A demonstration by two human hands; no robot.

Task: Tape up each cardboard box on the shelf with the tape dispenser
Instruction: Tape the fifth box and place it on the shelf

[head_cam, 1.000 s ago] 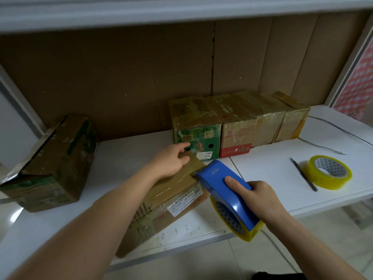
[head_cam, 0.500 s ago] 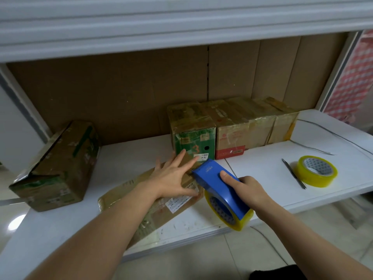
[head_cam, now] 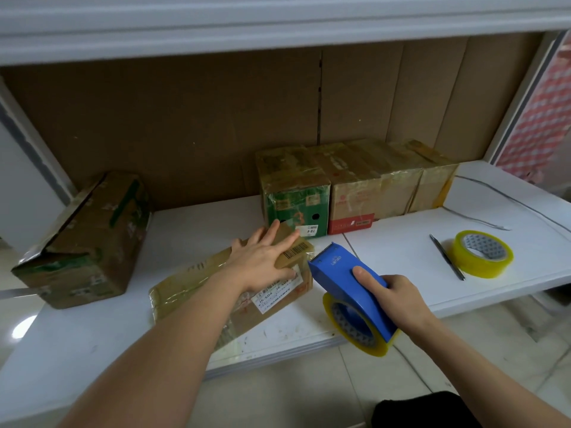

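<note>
One hand (head_cam: pixel 262 261) flat on box (head_cam: pixel 197 285), dispenser (head_cam: pixel 349 291) beside

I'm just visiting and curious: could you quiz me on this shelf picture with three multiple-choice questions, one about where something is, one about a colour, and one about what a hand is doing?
1. Where does the spare tape roll lie?
A. on the shelf, right of the pen
B. on top of the green box
C. on the floor

2. What colour is the tape dispenser?
A. red
B. blue
C. white

3. What is the left hand doing?
A. gripping the pen
B. hanging idle off the shelf
C. pressing flat on the front box

Answers:
1 A: the roll sits on the white shelf just right of the pen.
2 B: its body is blue, held by the right hand.
3 C: its straight fingers lie on top of the front box.
</note>
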